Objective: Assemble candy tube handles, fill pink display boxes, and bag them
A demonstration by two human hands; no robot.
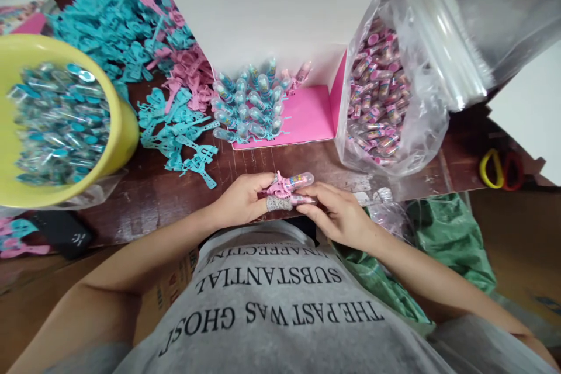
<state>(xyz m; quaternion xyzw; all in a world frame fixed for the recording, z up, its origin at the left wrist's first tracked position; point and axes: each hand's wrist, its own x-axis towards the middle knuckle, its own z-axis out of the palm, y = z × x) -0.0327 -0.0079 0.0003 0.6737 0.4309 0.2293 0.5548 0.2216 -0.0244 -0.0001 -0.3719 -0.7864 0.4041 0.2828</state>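
Observation:
Both hands meet at the near edge of the brown table [272,166]. My left hand [243,198] is closed on a pink plastic toy piece [280,186], and its thumb wears a grey fingertip cover. My right hand [337,213] pinches a small clear capsule tube [301,180] with coloured bits inside, pressed against the pink piece. A cluster of finished blue-topped capsules [249,108] lies on a pink card [307,117] just beyond the hands.
A yellow bowl [127,128] of blue capsules stands at the left. Loose teal and pink plastic pieces [144,52] are heaped behind it. A clear bag [394,87] of pink capsules sits at the right, a green bag [438,239] below it. Yellow and red rings [499,169] lie far right.

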